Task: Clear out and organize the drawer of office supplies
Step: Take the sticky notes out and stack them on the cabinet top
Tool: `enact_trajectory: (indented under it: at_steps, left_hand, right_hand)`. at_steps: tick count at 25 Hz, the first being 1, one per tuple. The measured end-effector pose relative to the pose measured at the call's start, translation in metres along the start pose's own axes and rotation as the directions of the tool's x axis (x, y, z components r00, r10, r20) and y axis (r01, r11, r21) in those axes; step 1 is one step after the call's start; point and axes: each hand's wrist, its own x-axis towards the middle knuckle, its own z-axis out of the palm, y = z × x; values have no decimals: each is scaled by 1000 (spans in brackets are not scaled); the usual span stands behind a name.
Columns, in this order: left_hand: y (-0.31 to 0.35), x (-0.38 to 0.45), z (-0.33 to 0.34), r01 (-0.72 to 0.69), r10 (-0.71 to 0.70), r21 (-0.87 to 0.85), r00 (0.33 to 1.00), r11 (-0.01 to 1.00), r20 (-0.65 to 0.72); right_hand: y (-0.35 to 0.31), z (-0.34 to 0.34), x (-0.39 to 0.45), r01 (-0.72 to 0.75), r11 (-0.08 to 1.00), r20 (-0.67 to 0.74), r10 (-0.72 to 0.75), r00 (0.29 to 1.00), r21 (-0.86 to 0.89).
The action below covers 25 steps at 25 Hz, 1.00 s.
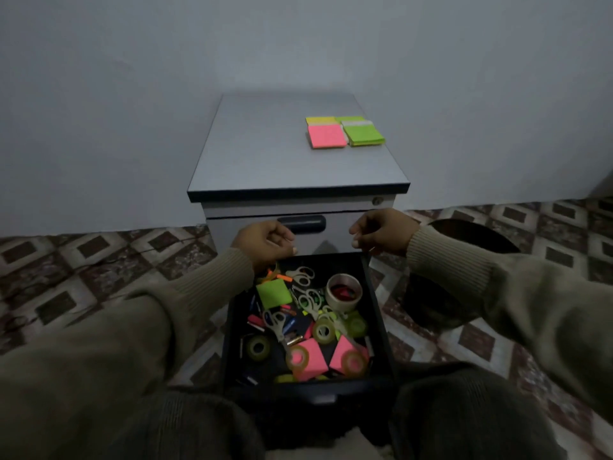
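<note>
left hand (265,242): above the back-left corner of the open drawer, fingers loosely curled; can't tell if anything is pinched
right hand (384,232): above the back-right corner, fingers curled inward, looks like it holds nothing; not certain
sleeves (205,293): olive knit, both forearms reach in from the bottom corners
drawer (381,327): dark, pulled out toward the person, between the knees; front edge cut off by the legs
drawer contents: jumbled, no order
green pad (273,293): sticky notes, back left of the drawer, tilted
pink pads (315,360): two, near the front, each partly under a tape ring
big tape roll (344,292): back right, upright, something red inside, unclear what
small tape rolls (324,331): several clear ones, scattered mid and front
scissors (300,275): pale handles, at least three pairs, overlapping
small bits: orange, pink and blue pieces at left, too small and dark to name
cabinet (265,167): grey, against the wall; the drawer above is closed, dark handle (301,224) between the hands
lock (377,201): top right of the cabinet front
sorted pads (343,132): pink, green and yellow stacks touching each other, right rear of the cabinet top; bare surface to their left and front
floor (99,254): patterned tile, open on both sides of the cabinet
dark round object (464,277): right of the drawer, on the floor, unclear
</note>
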Motion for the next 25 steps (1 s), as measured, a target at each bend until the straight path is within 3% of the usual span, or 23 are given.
enact_trajectory:
  at_steps: [6,12,18,25]
  left_hand:
    - [-70,-15,29,14,-43,226,992,974,123]
    - [-132,-15,52,104,-211,458,959,883,189]
    - [-158,-3,73,59,-305,613,902,788,305]
    - [-170,15,106,-77,-326,689,839,720,435]
  right_hand:
    - [61,52,3,-46,981,87,63,994,-186]
    - [118,89,17,-77,887,154,164,974,-455]
    - [147,128,30,150,717,392,184,902,-681]
    - [181,155,47,343,613,607,291,739,-712]
